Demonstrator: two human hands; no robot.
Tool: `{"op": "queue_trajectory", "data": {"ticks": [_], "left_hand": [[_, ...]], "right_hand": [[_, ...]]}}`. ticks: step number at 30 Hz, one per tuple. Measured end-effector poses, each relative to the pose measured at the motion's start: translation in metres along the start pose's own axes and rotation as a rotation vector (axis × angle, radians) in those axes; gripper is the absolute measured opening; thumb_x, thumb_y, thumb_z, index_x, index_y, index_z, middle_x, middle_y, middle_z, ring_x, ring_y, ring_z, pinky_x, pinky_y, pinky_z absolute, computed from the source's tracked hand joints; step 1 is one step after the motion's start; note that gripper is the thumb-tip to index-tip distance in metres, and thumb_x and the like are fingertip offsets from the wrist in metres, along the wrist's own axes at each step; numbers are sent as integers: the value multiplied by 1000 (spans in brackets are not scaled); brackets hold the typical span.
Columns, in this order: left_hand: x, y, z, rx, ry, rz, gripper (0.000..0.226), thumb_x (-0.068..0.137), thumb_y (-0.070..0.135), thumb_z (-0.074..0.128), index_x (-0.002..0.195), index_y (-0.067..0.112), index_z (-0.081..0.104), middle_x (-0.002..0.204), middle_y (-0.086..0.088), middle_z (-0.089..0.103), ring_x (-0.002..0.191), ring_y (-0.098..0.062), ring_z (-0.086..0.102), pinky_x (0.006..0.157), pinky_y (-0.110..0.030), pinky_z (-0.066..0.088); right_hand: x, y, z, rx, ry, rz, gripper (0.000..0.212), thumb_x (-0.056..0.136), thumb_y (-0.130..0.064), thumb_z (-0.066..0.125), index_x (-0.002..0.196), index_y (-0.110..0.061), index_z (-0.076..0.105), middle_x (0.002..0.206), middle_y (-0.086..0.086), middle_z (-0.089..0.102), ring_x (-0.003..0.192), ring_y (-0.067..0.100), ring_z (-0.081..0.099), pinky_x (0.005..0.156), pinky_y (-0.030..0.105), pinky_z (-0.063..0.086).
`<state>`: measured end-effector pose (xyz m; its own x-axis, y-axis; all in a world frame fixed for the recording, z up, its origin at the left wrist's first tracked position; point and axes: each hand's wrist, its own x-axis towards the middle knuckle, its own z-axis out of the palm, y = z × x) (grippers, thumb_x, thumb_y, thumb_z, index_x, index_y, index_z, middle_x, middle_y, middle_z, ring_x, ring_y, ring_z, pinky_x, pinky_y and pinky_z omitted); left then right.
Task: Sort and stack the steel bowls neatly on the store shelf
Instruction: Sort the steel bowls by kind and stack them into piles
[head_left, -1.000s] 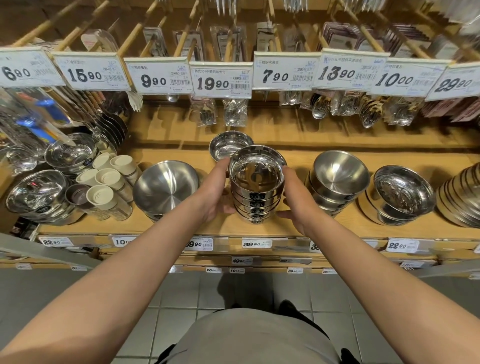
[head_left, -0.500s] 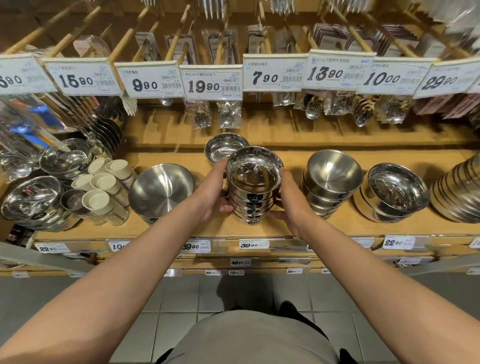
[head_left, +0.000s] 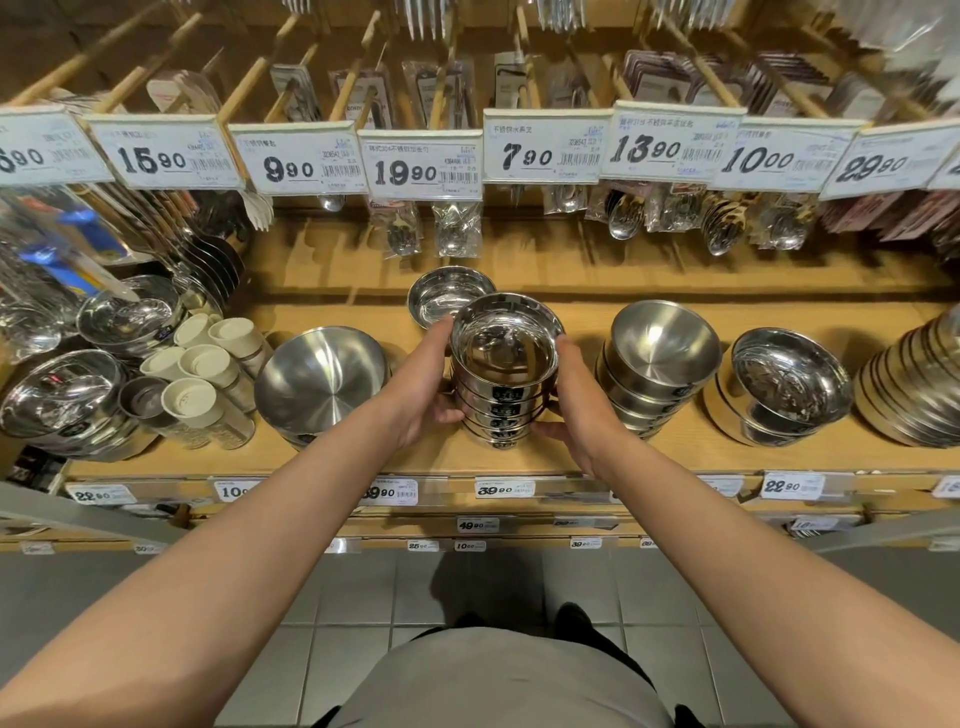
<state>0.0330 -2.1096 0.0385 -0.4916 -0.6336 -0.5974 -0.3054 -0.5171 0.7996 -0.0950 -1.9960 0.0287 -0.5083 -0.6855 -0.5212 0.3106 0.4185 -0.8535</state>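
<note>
Both arms extended; left grip, right grip curled inward.

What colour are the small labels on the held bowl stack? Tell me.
Black, with pale lettering, on the shiny steel bowl stack; head view.

A stack of small shiny steel bowls, nested rim-up with dark labels down their fronts, stands at the middle of the wooden shelf, tilted a little toward the front. A single shallow bowl lies just behind it. To the left sits a big brushed bowl, tipped forward. To the right stands a brushed stack, its top bowl tipped, then a polished stack with its top bowl askew, and at the far right a row of bowls on edge. More polished bowls crowd the far left.
</note>
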Motion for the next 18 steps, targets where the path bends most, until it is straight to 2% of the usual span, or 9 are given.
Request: {"op": "queue_trajectory", "data": {"ticks": [3, 5, 8, 9, 10, 12, 13, 15, 18], "left_hand": [[0, -1, -1, 16, 9, 16, 43, 97, 71, 33, 102, 39, 61, 116, -10, 65, 106, -28, 66, 52, -25, 56], [1, -2, -3, 43, 14, 17, 45, 96, 72, 33, 106, 37, 61, 115, -12, 66, 102, -26, 66, 53, -25, 56], [2, -6, -8, 63, 53, 23, 62, 95, 73, 36, 128, 25, 57, 115, -13, 66, 94, -20, 66, 61, -28, 57], [1, -8, -9, 53, 80, 22, 66, 95, 71, 38, 134, 20, 54, 116, -16, 64, 91, -20, 65, 67, -31, 57], [-1, -11, -11, 32, 106, 22, 68, 97, 69, 39, 139, 17, 51, 122, -22, 62, 94, -22, 66, 77, -35, 57], [-10, -18, -14, 10, 153, 20, 72, 100, 62, 40, 147, 8, 44, 137, -28, 56, 116, -32, 63, 98, -44, 52], [-16, -24, -14, 11, 173, 24, 70, 101, 59, 40, 145, 5, 45, 131, -24, 62, 115, -31, 64, 100, -45, 51], [-33, -37, -9, 3, 203, 14, 56, 104, 54, 40, 127, 6, 57, 97, -9, 68, 86, -19, 66, 85, -39, 53], [-50, -57, 13, 33, 138, -54, 35, 106, 35, 42, 99, 8, 63, 69, -1, 72, 62, -12, 69, 71, -34, 52]], "right_hand": [[-6, -3, 0, 3, -16, -9, 49, 98, -67, 31, 132, -44, 57, 134, -9, 57, 108, 7, 53, 76, 34, 53], [-10, -6, -1, 2, -9, -15, 47, 99, -65, 31, 134, -44, 56, 130, -10, 53, 97, 2, 49, 76, 33, 53], [-17, -10, -4, -9, 8, -10, 48, 100, -64, 34, 137, -42, 55, 126, -12, 49, 94, 3, 49, 91, 40, 54], [-20, -10, -7, -28, 8, -22, 41, 99, -65, 35, 128, -47, 59, 125, -13, 48, 101, 8, 51, 99, 44, 52], [-26, -10, -10, -49, 4, -37, 31, 97, -65, 38, 110, -54, 63, 122, -14, 49, 110, 12, 51, 105, 48, 49], [-38, -5, -22, -49, 2, -54, 28, 93, -62, 44, 82, -52, 67, 110, -17, 58, 114, 15, 56, 106, 51, 50], [-44, 0, -31, -34, 9, -43, 28, 95, -56, 47, 81, -45, 68, 105, -14, 63, 108, 14, 60, 102, 49, 53], [-54, 14, -54, -28, 26, -18, 22, 99, -43, 52, 92, -32, 70, 107, -1, 71, 103, 15, 67, 94, 43, 60], [-65, 28, -97, -31, 61, -4, 22, 100, -31, 57, 109, -20, 74, 106, 0, 78, 100, 13, 74, 83, 33, 62]]}}
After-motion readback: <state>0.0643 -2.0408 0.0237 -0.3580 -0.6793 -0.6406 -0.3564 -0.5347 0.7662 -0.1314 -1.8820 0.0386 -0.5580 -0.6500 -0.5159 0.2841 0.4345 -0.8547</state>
